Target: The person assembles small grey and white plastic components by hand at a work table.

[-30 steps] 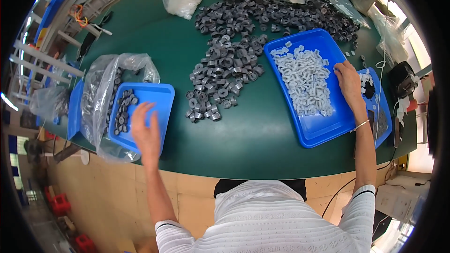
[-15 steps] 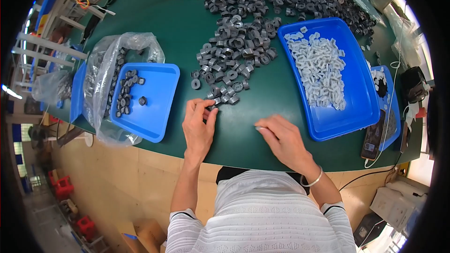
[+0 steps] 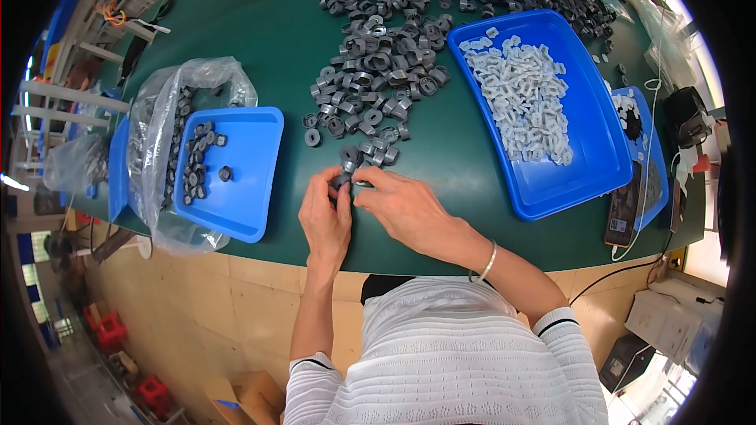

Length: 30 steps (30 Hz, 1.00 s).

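My left hand (image 3: 324, 220) is closed at the near end of the pile of dark grey ring-shaped plastic parts (image 3: 382, 67). Between its thumb and fingers is one such part (image 3: 340, 181), partly hidden by the fingertips. My right hand (image 3: 409, 208) meets it from the right, thumb and forefinger pinched beside that part. Whatever small piece the right fingertips hold is too covered to make out. Several loose grey rings lie just beyond both hands. To the right, a deep blue tray (image 3: 579, 185) holds many small white plastic pieces (image 3: 524, 102).
A lighter blue tray (image 3: 240, 216) with several dark parts stands at the left, against a clear plastic bag (image 3: 153, 181) of similar parts. At the right edge lie a phone (image 3: 622, 208), a cable and another blue tray (image 3: 655, 197). The green table's (image 3: 465, 244) front edge is close to me.
My right hand has moved left from the bare tabletop to my left hand, and their fingertips now meet at the grey part. The whole view has shifted slightly.
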Available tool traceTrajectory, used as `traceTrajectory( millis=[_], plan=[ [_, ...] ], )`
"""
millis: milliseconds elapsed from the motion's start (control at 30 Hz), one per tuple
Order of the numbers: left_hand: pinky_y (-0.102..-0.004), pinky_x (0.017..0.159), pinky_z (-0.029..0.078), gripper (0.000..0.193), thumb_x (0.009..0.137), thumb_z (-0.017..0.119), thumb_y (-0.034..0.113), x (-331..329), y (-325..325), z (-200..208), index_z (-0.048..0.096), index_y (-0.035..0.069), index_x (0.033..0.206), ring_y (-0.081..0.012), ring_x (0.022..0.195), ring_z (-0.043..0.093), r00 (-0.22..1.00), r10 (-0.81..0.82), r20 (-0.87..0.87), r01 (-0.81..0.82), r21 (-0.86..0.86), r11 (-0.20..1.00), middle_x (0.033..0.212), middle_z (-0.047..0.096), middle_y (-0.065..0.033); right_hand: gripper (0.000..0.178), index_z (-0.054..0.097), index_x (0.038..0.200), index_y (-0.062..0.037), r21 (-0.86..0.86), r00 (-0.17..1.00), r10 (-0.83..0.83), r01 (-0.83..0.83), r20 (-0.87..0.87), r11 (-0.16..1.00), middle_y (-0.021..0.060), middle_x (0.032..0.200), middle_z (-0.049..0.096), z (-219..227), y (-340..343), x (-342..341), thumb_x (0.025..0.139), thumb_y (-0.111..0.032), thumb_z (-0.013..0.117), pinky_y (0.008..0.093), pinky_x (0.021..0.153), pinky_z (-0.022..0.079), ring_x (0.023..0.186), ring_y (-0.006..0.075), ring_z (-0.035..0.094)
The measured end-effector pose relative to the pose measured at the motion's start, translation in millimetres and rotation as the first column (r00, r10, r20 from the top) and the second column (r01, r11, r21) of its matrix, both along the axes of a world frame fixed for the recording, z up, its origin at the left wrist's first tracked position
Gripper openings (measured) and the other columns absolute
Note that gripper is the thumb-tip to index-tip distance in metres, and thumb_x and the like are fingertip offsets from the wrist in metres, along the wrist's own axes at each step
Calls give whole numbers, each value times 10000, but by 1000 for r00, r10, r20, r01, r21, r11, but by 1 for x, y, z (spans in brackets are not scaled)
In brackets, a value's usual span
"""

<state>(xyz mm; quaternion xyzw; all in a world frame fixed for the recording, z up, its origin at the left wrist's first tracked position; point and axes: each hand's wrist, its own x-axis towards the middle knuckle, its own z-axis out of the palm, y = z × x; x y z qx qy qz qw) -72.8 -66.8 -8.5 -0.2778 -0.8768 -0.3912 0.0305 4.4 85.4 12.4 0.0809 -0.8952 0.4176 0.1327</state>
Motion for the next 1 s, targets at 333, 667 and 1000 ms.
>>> traceTrajectory(
  millis=[333,667,1000],
  plan=[
    [-169,591,357,226,904,548,-66,42,3,16,723,37,1005,-30,711,470,822,-222,525,4,384,923,895,563,27,184,658,1021,-27,-88,989,-137,142,57,986,102,1055,600,11,49,39,840,1,646,302,691,542,778,233,623],
    [-165,538,390,198,880,632,-15,50,56,11,605,24,1073,-30,690,535,501,-440,745,-110,560,821,891,638,-9,217,654,1121,-16,-802,897,-151,439,414,406,14,905,575,-5,52,86,906,-31,637,215,644,506,728,72,560],
    [-180,581,462,224,922,630,60,67,74,18,644,-8,1135,-103,806,645,350,-432,831,-174,511,842,1015,687,-85,165,613,1080,-2,-696,862,-299,507,410,508,21,910,617,-9,64,106,916,-10,619,215,705,518,783,78,595]
  ],
)
